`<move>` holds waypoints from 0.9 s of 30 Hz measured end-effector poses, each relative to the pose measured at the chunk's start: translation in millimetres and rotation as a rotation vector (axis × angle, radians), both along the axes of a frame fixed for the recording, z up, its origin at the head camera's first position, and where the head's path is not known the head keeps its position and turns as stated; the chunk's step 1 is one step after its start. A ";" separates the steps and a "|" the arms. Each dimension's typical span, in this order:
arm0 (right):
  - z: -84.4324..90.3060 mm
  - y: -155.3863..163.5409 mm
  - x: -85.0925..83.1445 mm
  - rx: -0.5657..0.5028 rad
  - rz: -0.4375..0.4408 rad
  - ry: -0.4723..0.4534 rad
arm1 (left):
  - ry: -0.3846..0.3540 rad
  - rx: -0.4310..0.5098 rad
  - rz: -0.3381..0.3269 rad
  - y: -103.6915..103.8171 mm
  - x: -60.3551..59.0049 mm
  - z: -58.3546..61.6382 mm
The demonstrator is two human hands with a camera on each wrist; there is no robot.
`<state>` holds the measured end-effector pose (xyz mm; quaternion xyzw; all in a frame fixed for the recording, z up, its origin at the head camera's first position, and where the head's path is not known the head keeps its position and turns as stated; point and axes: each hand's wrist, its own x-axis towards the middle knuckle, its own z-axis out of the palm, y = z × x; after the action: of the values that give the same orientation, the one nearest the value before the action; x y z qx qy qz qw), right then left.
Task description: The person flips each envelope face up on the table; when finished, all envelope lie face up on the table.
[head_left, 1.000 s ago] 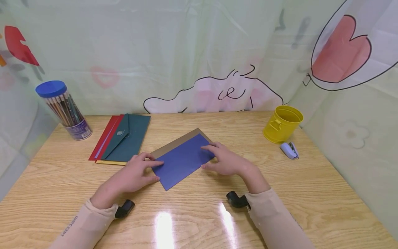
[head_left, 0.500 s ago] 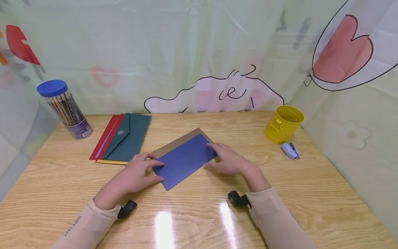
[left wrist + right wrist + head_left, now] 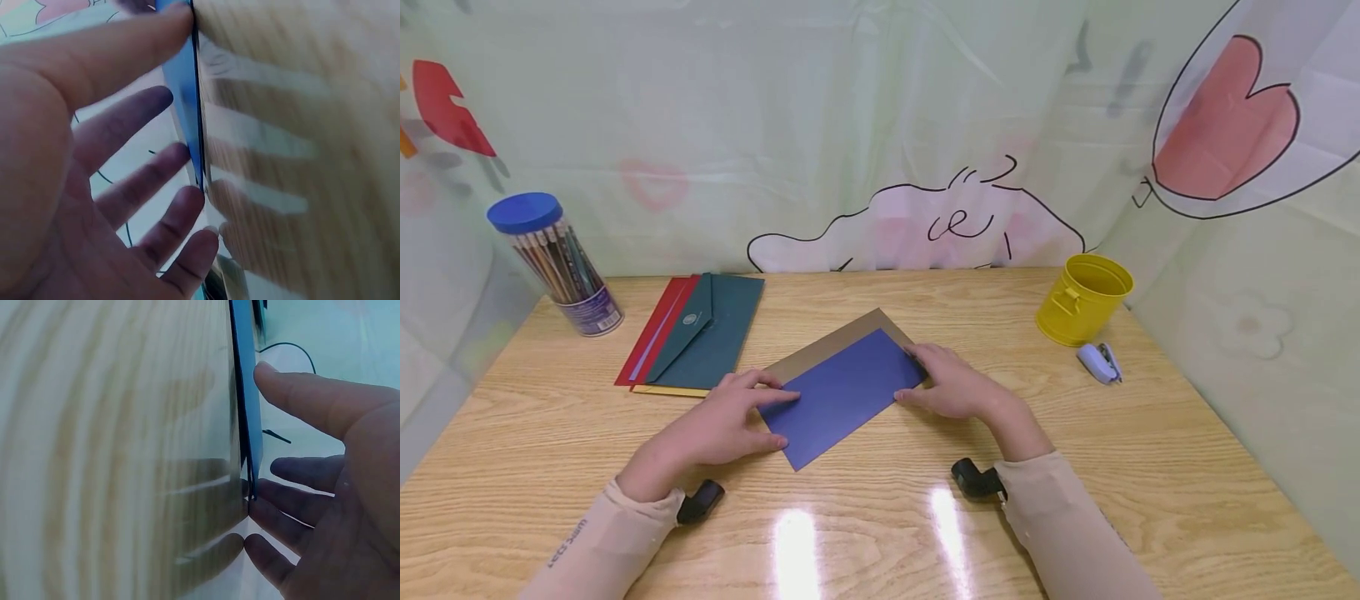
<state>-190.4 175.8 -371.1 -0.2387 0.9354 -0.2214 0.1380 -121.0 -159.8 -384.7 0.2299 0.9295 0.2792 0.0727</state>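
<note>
A flat blue paper rectangle, perhaps an envelope [image 3: 842, 402], lies slantwise in the middle of the table. Under it, a brown sheet or envelope [image 3: 820, 352] shows along the far side. My left hand [image 3: 722, 423] touches the blue piece's left end with extended fingers and thumb. At the opposite end, my right hand [image 3: 951, 385] has its thumb at the near edge and fingers by the right edge. In the left wrist view the thumb [image 3: 125, 53] presses on the blue surface [image 3: 182, 94]. Fingers are spread beside the blue edge [image 3: 250, 406] in the right wrist view.
Left of centre lies a stack of red, dark green and yellow envelopes [image 3: 730, 325]. A blue-lidded tub of pencils [image 3: 567, 267] stands at the back left. A yellow bucket [image 3: 1078, 304] and a lilac stapler [image 3: 1099, 363] are at the right.
The blue piece has slid slightly towards me and to the left over the brown one, baring more brown. My right hand has shifted a little rightwards along its end.
</note>
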 end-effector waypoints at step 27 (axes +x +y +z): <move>-4.2 3.4 -1.4 0.030 0.040 0.032 | -0.049 0.028 -0.171 6.1 2.9 -1.3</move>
<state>-191.8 179.2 -375.3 -0.2587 0.9357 -0.2009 0.1308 -118.1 -153.7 -386.0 0.3026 0.9002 0.2907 0.1160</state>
